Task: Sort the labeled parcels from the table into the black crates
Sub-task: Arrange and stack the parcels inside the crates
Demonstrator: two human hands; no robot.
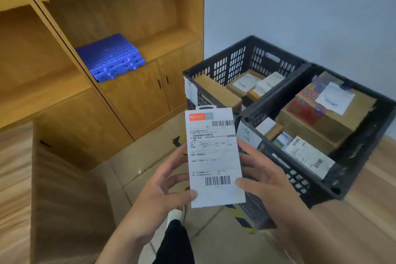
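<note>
I see the left hand point(165, 186) and right hand point(262, 174) both pinching a flat white labeled parcel point(215, 156) by its edges, upright, near centre. Two black crates point(334, 180) sit just right, already holding parcels.

One head-worn camera looks forward and steeply down from the person's standing height, close over both hands at 6 o'clock. The black crates point(300, 100) lie near at 2 o'clock, a wooden shelf unit point(120, 34) farther off at 11 o'clock, with floor point(137, 156) between.
</note>
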